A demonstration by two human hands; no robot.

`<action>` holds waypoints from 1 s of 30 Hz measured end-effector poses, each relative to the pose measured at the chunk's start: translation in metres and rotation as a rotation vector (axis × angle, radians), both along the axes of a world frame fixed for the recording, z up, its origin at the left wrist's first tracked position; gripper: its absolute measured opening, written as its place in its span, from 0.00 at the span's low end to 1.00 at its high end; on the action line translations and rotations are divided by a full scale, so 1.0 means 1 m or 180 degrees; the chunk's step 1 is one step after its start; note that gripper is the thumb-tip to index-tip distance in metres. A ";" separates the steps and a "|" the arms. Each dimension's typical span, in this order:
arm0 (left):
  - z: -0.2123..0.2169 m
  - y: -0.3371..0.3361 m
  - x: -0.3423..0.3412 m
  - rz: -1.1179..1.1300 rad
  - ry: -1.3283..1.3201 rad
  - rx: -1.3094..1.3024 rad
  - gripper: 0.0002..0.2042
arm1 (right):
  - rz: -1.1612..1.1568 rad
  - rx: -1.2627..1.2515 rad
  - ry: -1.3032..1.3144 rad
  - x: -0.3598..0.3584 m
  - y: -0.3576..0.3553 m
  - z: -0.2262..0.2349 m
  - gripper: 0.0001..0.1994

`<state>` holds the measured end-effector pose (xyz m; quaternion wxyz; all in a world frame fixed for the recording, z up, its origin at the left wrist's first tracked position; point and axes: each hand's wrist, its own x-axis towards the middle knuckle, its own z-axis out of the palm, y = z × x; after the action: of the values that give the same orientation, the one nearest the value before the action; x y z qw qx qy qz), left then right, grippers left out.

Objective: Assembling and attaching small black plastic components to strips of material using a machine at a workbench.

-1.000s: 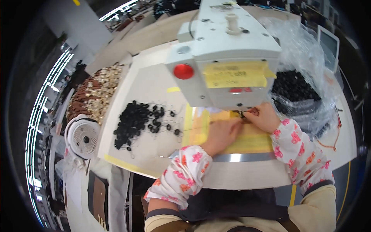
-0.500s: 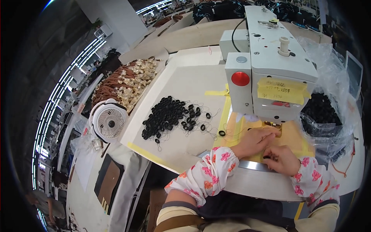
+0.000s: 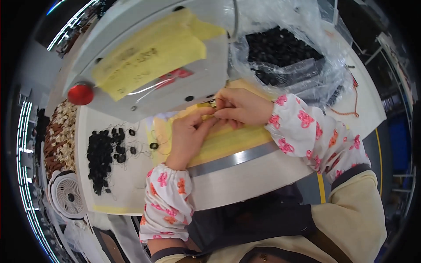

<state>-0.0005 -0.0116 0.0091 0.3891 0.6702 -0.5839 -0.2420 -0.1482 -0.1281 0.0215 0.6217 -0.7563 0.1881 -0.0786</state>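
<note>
My left hand [image 3: 187, 136] and my right hand [image 3: 240, 107] meet under the head of a white sewing machine [image 3: 149, 57], fingertips pinched together at the needle area on a small piece I cannot make out. Both hands rest on yellow fabric [image 3: 228, 139] spread over the machine bed. A curved metal edge plate [image 3: 245, 157] runs just in front of the fabric. Both forearms wear white sleeve covers with pink flowers. A yellow paper note is taped to the machine head beside a red round knob [image 3: 80, 94].
A heap of black buttons [image 3: 102, 153] lies on the white table [image 3: 120, 188] to the left, with loose ones near the fabric. A clear plastic bag of black buttons [image 3: 280, 52] sits at the right. Brown and cream buttons [image 3: 57, 140] and a small white fan [image 3: 68, 195] are far left.
The view has tilted and come much closer to the machine. Both hands have stayed at the needle area, now pinched closer together.
</note>
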 end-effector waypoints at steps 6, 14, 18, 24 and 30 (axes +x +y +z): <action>-0.002 -0.007 -0.007 0.0192 -0.0021 0.0023 0.08 | -0.0306 -0.0462 -0.0068 -0.006 -0.001 -0.002 0.07; -0.005 -0.005 -0.005 0.0322 -0.0102 -0.0130 0.09 | -0.0578 -0.0123 -0.0002 0.000 0.010 0.002 0.06; -0.001 -0.009 -0.004 0.0412 -0.0204 0.0128 0.08 | -0.0785 -0.1910 -0.0922 -0.001 0.005 -0.022 0.06; -0.005 -0.019 -0.002 0.0806 -0.0050 0.0595 0.10 | -0.1051 -0.2406 -0.0825 0.004 0.001 -0.029 0.05; -0.004 -0.020 -0.005 0.1035 0.0183 0.0569 0.11 | -0.1127 -0.2494 -0.0938 0.006 0.000 -0.030 0.05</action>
<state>-0.0058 -0.0312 0.0050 0.3786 0.7804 -0.4326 -0.2459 -0.1417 -0.1283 -0.0088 0.2858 -0.8714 0.1801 -0.3557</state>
